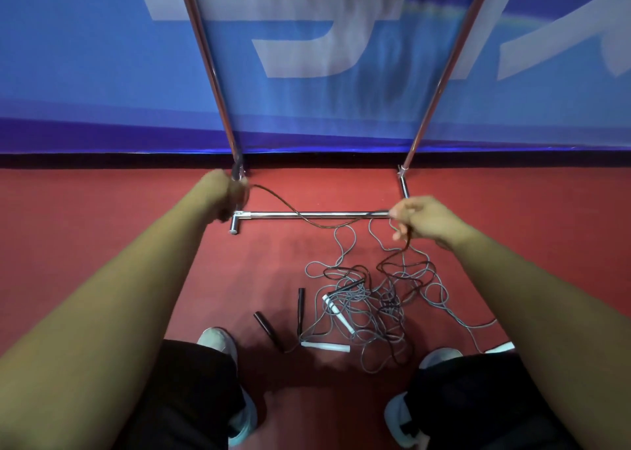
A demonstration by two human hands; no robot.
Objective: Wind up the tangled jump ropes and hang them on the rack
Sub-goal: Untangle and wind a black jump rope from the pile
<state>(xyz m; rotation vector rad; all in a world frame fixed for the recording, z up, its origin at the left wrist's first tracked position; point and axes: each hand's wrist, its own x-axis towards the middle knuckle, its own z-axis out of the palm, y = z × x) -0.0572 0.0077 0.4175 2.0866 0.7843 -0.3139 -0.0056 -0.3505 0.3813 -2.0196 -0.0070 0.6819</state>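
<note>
A dark jump rope [307, 219] sags between my two hands above the red floor. My left hand [227, 195] grips one end of it, a dark handle, close to the rack's left upright. My right hand [418, 222] pinches the cord, which drops from there into the tangled pile [372, 299] of grey and dark ropes between my feet. Black handles [300, 308] and white handles [336, 309] lie in and beside the pile. The chrome rack [307, 214] stands ahead, with its base bar on the floor and two uprights rising out of view.
A blue banner wall [102, 74] stands right behind the rack. My two feet in light shoes [218, 342] flank the pile. A white object [500, 349] lies at the right by my right foot. Red floor [102, 227] spreads to both sides.
</note>
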